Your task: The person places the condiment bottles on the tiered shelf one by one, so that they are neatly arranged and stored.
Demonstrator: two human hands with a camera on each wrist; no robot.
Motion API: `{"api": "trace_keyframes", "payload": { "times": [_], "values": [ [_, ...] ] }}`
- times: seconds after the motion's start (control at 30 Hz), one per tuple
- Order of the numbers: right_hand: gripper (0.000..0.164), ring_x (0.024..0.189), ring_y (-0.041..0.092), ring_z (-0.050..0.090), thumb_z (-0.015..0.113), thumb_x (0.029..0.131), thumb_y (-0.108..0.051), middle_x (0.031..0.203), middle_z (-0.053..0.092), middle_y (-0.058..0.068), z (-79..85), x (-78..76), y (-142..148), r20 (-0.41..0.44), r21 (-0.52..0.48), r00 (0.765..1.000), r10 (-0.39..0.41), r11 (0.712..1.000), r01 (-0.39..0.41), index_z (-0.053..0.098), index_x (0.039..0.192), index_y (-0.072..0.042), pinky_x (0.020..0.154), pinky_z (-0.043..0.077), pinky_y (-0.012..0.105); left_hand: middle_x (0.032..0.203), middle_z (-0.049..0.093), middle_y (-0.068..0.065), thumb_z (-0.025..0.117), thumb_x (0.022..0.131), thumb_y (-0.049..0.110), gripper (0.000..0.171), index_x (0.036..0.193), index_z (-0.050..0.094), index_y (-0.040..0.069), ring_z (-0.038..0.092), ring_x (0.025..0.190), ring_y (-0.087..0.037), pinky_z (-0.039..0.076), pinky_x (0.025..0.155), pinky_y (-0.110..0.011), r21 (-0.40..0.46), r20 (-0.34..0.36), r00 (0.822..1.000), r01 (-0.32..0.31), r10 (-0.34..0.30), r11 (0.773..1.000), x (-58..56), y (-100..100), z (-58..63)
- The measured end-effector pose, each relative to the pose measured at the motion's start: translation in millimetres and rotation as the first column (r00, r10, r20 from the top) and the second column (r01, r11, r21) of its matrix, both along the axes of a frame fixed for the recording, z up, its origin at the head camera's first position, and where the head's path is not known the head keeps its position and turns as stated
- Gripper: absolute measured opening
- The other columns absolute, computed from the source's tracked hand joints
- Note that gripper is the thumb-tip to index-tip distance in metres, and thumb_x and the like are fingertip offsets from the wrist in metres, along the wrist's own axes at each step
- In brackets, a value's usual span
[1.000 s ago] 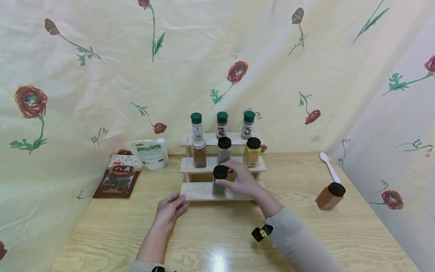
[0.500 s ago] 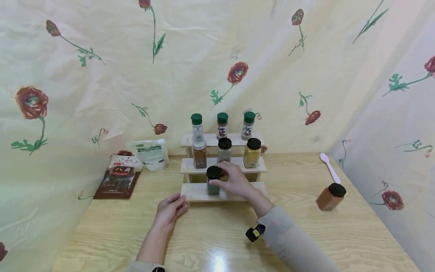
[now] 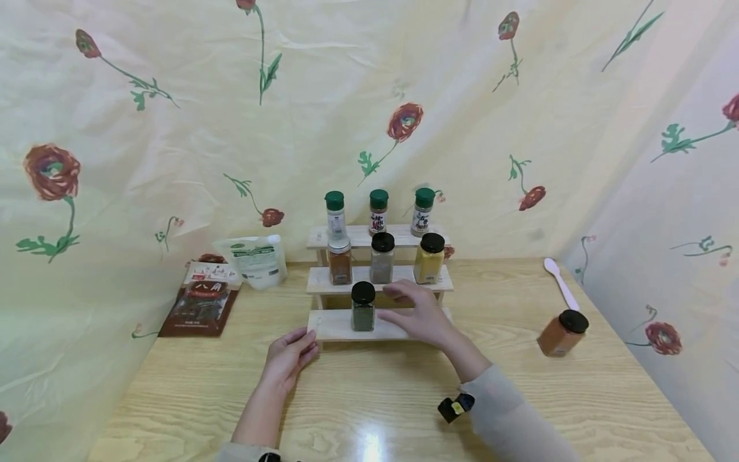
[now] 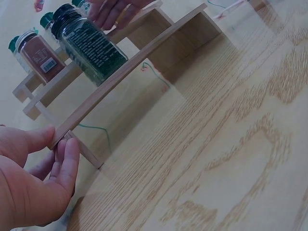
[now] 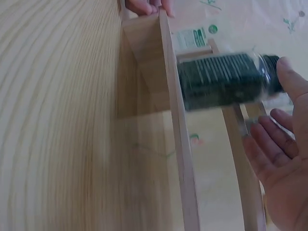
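A three-tier wooden spice rack (image 3: 331, 326) stands on the table. My left hand (image 3: 288, 360) grips the left end of its lowest step, thumb on top and fingers curled beneath, as the left wrist view shows. Upright on that step is a glass spice jar (image 3: 363, 313) with dark green contents and a black lid. Just right of the jar, my right hand (image 3: 424, 316) hovers over the step with fingers spread loosely, holding nothing. In the head view a gap separates it from the jar; the right wrist view shows the jar (image 5: 221, 81) beside the parted thumb and fingers.
The middle tier bears a reddish-brown jar (image 3: 340, 264), a grey jar (image 3: 382, 263) and a yellow jar (image 3: 428, 262). Green-capped shakers (image 3: 378, 212) line the top. Leftward lie a brown packet (image 3: 202, 301) and white pouch (image 3: 254, 262); rightward, an orange-brown jar (image 3: 560, 335) and spoon (image 3: 560, 282).
The green spice jar moved left along the lowest step in my right hand, which has since let go and drawn back to the right. My left hand keeps its place on the rack.
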State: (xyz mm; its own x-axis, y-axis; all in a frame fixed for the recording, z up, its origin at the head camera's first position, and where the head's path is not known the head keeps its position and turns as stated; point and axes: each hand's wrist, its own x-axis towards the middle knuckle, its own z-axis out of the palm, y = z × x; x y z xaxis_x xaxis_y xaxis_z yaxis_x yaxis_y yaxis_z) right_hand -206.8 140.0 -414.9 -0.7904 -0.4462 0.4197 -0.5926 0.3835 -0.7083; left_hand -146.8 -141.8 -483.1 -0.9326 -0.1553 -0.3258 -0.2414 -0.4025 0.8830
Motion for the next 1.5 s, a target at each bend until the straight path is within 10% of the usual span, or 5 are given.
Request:
{"api": "trace_keyframes", "payload": {
  "times": [0.27,0.93,1.5],
  "values": [
    [0.042,0.099,0.031,0.069,0.083,0.086,-0.009,0.113,0.070,0.013,-1.3,7.9,50.0,-0.036,-0.029,0.997,-0.074,0.997,0.073,0.066,0.123,0.001,0.089,0.060,0.052,0.101,0.060,-0.012,0.063,0.098,-0.002,0.042,0.134,0.047,-0.018,0.066,0.083,-0.013,0.062,0.082,-0.023,0.001,0.009,1.000,-0.001,0.001,1.000,0.8,-0.1,-2.1],
    [0.042,0.100,-0.002,0.061,0.079,0.089,-0.008,0.109,0.071,0.013,15.5,26.3,157.6,-0.183,0.062,0.924,-0.335,0.934,0.351,0.065,0.127,0.000,0.086,0.047,0.003,0.101,0.061,-0.012,0.064,0.098,-0.001,0.043,0.135,0.048,-0.017,0.066,0.084,-0.014,0.062,0.082,-0.023,-0.012,0.013,1.000,0.003,-0.003,1.000,0.5,0.2,1.6],
    [0.046,0.102,-0.020,0.041,0.079,0.091,-0.018,0.118,0.067,0.021,15.3,48.0,223.9,-0.176,0.163,0.860,-0.479,0.847,0.505,0.063,0.131,-0.001,0.078,0.043,0.005,0.099,0.061,-0.011,0.064,0.098,-0.001,0.042,0.134,0.049,-0.017,0.066,0.083,-0.014,0.062,0.082,-0.024,-0.006,0.008,1.000,0.003,-0.003,1.000,-2.0,-0.9,-1.9]
  ]
}}
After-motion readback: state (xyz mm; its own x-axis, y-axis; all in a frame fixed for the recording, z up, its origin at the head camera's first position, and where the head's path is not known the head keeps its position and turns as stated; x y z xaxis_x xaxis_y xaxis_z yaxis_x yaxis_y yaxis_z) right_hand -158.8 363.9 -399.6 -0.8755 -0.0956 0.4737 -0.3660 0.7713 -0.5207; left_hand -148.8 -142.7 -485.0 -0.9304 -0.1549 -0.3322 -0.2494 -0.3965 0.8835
